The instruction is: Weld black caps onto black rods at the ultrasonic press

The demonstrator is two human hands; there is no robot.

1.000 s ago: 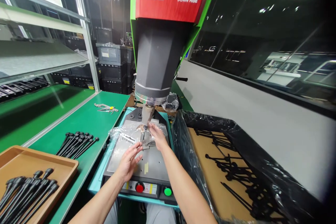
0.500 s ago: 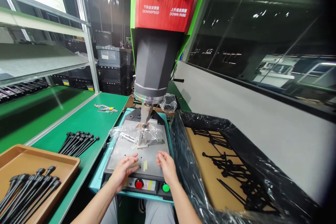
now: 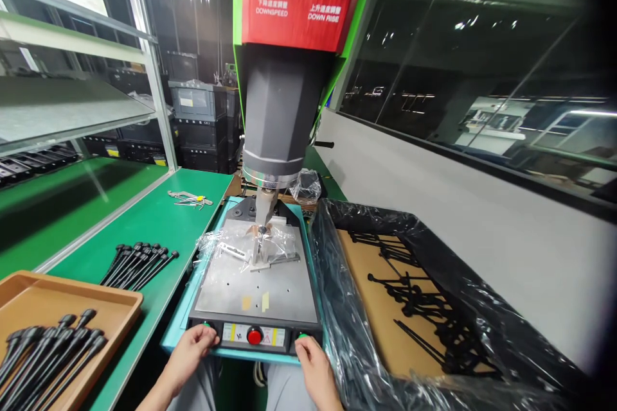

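Observation:
My left hand (image 3: 193, 350) rests at the left front corner of the press base, fingers curled together against the green button (image 3: 207, 325). At the right corner, my right hand (image 3: 315, 366) has its fingers closed at the other green button (image 3: 303, 336), which it partly covers. I see no part in either hand. Between them on the front panel is a red button (image 3: 254, 335). Above the metal plate (image 3: 241, 295), the press's horn (image 3: 265, 205) points down at a small fixture (image 3: 260, 257) wrapped in clear plastic film. Whether the horn touches something there, I cannot tell.
An orange-brown tray (image 3: 130, 308) with several black rod-like parts stands at left. More black rods (image 3: 139, 263) and pliers (image 3: 190, 198) lie on the green table (image 3: 193, 225). On the right, a bin lined with black plastic (image 3: 337, 295) holds black parts on cardboard.
Both hands have come back and down from above the metal plate to the green buttons at the front corners. Their fingers have closed. The view has shifted slightly.

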